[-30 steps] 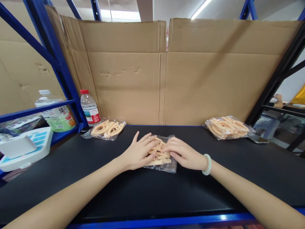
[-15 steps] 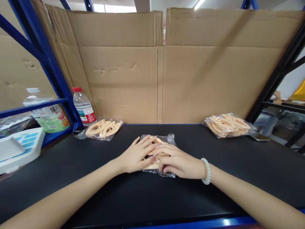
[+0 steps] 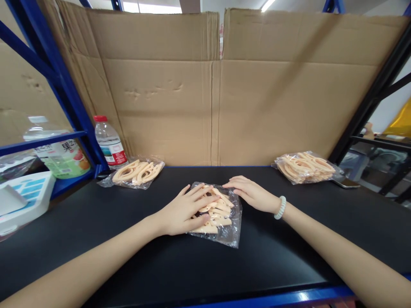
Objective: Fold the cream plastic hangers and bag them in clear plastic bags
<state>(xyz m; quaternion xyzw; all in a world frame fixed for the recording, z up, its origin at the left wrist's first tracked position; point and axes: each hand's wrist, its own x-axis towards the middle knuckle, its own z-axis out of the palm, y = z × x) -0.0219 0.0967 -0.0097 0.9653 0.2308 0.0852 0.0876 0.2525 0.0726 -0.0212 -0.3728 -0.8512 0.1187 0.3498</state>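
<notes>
A clear plastic bag (image 3: 229,233) of flat, cream-coloured cut-out pieces lies on the black tabletop (image 3: 180,269) in front of me. My left hand (image 3: 184,209) rests flat across the left part of the bag, fingers spread. Near the bag's upper right corner is my right hand (image 3: 253,193), palm down with its fingers stretched toward the bag; whether the fingertips touch the plastic I cannot tell. A pale coiled band is around the right wrist. What lies beneath my left palm is hidden.
Similar bags of cream pieces lie at the back left (image 3: 139,172) and back right (image 3: 305,167), a phone (image 3: 346,183) beside the latter. A red-capped bottle (image 3: 111,143) stands against the cardboard wall (image 3: 167,107). On the left are a white-and-blue device (image 3: 27,196) and a larger bottle (image 3: 66,158).
My right hand has moved off the bag's lower middle, up and to the right, and its fingers have straightened. More of the pieces now show. My left hand stays nearly in place.
</notes>
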